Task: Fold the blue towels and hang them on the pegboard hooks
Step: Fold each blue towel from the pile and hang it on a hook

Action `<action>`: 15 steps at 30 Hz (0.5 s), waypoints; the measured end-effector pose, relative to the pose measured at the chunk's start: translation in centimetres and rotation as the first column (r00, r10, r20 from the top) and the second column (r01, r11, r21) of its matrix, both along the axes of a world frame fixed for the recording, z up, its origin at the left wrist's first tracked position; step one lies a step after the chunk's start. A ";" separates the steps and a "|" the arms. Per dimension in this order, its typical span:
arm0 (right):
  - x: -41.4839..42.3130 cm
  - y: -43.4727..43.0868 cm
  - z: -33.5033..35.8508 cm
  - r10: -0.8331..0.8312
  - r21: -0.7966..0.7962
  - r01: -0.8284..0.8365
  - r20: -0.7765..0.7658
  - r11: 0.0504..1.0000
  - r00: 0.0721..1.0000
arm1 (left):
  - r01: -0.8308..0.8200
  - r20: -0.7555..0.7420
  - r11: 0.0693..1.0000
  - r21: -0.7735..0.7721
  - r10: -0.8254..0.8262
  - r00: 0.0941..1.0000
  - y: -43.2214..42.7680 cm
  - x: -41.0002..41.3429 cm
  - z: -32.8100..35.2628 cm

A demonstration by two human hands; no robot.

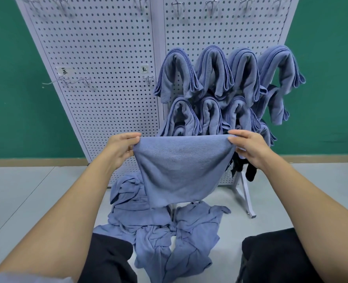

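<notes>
1. A blue towel (177,170) is held up in front of the pegboard (107,78), stretched out between both hands, with its lower part hanging free above the floor (36,190).
2. The towel's upper left corner is pinched by the left hand (120,149), whose fingers (132,136) are curled over the edge.
3. The upper right corner is pinched in the same way by the right hand (248,149), its fingers (238,133) closed on the cloth.
4. Folded blue towels (211,72) are draped over hooks on the right panel of the pegboard, four in the upper row and more below, packed so that they touch; the lowest are partly hidden behind the held towel.
5. The left panel carries bare hooks (148,78) and two small labels (63,70), whose writing cannot be read.
6. A crumpled pile of blue towels (162,227) is spread on the floor at the foot of the pegboard, between the person's dark-clad knees (107,260).
7. A black item (250,172) hangs low on the right panel; what it is cannot be told.
</notes>
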State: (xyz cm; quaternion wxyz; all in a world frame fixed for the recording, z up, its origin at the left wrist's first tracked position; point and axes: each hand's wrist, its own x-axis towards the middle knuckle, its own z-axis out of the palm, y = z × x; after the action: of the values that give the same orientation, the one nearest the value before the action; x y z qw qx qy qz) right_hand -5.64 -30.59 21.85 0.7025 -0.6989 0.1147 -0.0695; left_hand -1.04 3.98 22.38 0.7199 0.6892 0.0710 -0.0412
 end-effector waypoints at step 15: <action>0.3 -0.3 -0.9 0.033 -0.829 0.066 0.101 0.555 0.994 | -0.110 0.291 0.567 0.816 -0.238 0.927 1.3 0.0 -0.7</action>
State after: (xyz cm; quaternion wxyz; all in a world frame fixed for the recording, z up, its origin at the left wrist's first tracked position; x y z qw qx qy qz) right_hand -5.32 -30.86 20.98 0.2943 -0.9417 0.0377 -0.1585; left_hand -1.01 5.25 21.66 0.3149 0.9404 -0.0803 0.1002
